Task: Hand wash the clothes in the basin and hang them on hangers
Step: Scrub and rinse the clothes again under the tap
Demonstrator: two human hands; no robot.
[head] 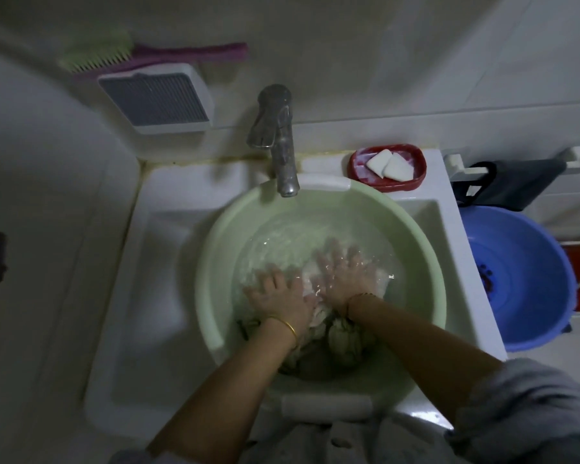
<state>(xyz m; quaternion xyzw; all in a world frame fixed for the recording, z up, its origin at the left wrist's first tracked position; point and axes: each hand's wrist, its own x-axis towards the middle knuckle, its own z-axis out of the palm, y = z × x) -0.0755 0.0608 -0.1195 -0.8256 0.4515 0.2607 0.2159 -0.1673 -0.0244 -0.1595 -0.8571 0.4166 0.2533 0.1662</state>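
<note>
clothes [315, 316] half submerged, fingers [335, 259] perhaps blurred

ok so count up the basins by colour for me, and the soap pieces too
Green basin: 1
Blue basin: 1
White soap pieces in the red dish: 2
Total: 4

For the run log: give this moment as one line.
stage: washing | both hands: left hand, right hand press clothes underwater | green basin | faucet off
</note>
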